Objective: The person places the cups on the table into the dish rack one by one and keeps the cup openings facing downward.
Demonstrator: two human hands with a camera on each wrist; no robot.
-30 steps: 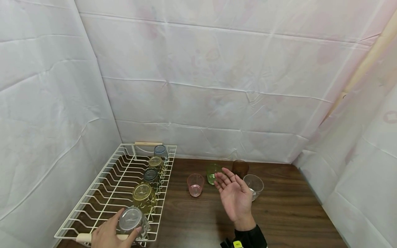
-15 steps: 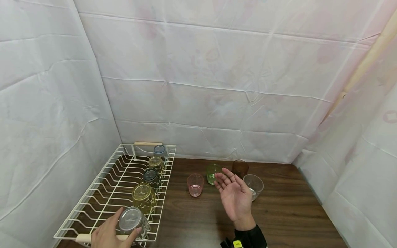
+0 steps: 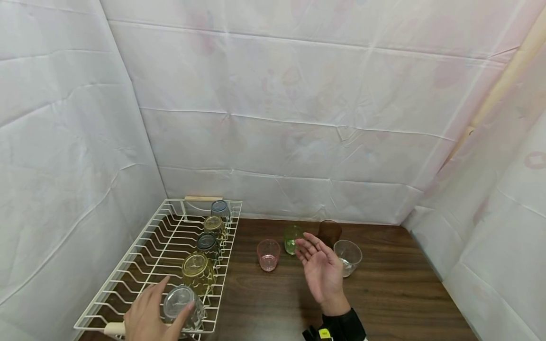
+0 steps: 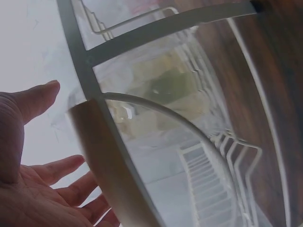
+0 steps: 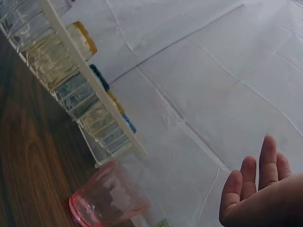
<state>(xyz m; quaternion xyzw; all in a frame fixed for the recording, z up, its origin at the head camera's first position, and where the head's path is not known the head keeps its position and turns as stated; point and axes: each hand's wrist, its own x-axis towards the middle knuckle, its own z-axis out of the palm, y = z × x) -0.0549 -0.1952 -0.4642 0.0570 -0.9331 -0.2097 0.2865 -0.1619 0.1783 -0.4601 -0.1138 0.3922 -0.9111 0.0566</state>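
A clear glass [image 3: 183, 305] stands upside down at the near end of the white wire rack [image 3: 154, 271]. Around it, my left hand [image 3: 149, 312] has its fingers spread, and the thumb overlaps the glass in the head view. The left wrist view has the thumb and fingers of my left hand [image 4: 52, 175] apart beside the rack's wooden handle [image 4: 111, 165]. My right hand [image 3: 322, 274] is palm up with loosely bent fingers and holds nothing. Nearest to it are a clear glass [image 3: 349, 258], a green glass [image 3: 292, 239] and a brown glass [image 3: 330, 232].
A pink glass [image 3: 268, 255] stands upright on the wooden table [image 3: 396, 293]. Along the rack's right side are upturned glasses: large yellow [image 3: 198, 274], dark [image 3: 208, 245], smaller yellow [image 3: 214, 226] and blue [image 3: 220, 209]. White sheeting [image 3: 273, 123] encloses the table's back and sides.
My left hand's fingers have loosened from the clear glass and spread a little. The glass stays where it was in the rack. My right hand has hardly moved.
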